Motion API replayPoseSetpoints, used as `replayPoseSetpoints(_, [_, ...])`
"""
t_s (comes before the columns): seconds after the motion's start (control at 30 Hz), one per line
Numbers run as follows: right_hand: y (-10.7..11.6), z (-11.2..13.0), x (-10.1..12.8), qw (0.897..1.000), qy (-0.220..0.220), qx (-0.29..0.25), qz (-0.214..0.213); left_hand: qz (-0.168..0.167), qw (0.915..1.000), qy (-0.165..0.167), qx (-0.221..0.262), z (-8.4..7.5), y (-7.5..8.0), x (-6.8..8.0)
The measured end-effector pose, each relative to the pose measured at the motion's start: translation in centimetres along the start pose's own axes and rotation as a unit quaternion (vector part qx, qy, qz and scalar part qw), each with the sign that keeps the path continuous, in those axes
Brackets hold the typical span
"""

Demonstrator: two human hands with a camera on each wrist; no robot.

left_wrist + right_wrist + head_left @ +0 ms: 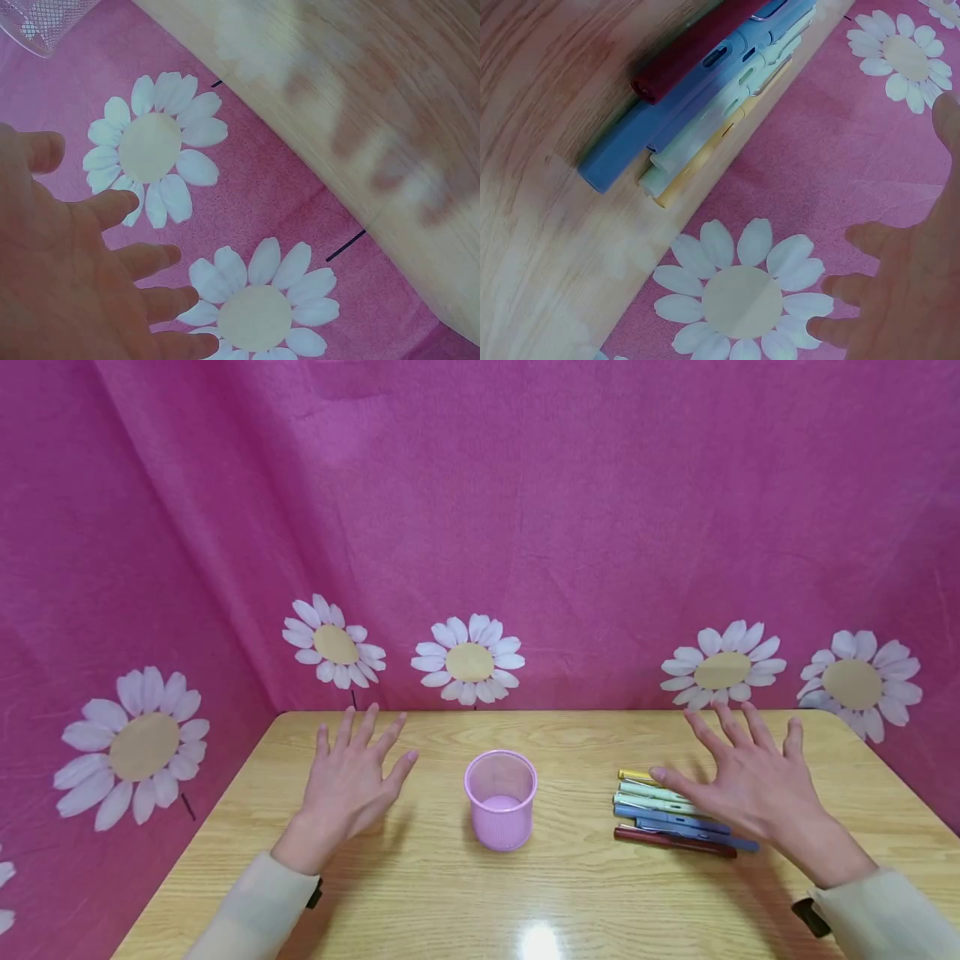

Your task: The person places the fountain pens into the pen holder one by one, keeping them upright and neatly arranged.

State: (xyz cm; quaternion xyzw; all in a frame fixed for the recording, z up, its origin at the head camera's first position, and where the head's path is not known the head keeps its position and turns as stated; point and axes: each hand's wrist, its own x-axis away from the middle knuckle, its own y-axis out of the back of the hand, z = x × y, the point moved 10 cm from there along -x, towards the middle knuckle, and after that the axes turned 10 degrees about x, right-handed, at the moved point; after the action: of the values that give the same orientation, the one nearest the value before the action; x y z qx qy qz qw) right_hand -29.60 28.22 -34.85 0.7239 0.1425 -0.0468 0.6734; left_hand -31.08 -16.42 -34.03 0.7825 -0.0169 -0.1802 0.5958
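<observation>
A pink plastic cup (504,827) with a ribbed lower wall stands upright on the table, its inside showing bare. To its left my left hand (348,785) hovers over the wood with fingers spread, holding nothing. On the other side, my right hand (761,785) is spread above a row of capped pens, its thumb overlapping them in the head view. The row has a dark red pen (675,842), blue pens (667,818), pale green pens (652,799) and a yellow pen (633,775) at the back. In the right wrist view the pens (705,82) lie side by side.
The light wooden table (420,902) ends at the back against a pink cloth (525,527) printed with white daisies. More of that cloth hangs along the left side. Dark bands show at both sleeve cuffs (258,893).
</observation>
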Motion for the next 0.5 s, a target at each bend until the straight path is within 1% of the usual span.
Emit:
replayPoseSetpoints(0.13, [0.2, 0.3, 0.3, 1.000, 0.001, 0.000, -0.003, -0.005, 1.0000, -0.002, 0.002, -0.1, 0.2, 0.3])
replayPoseSetpoints(0.37, [0.8, 0.7, 1.0, 1.000, 0.005, 0.001, -0.030, -0.008, 0.9999, -0.007, 0.008, -0.3, 0.3, 0.9])
replayPoseSetpoints(0.5, [1.0, 0.8, 1.3, 0.999, 0.006, 0.002, -0.038, -0.008, 0.9999, -0.009, 0.007, -0.4, 0.3, 1.3])
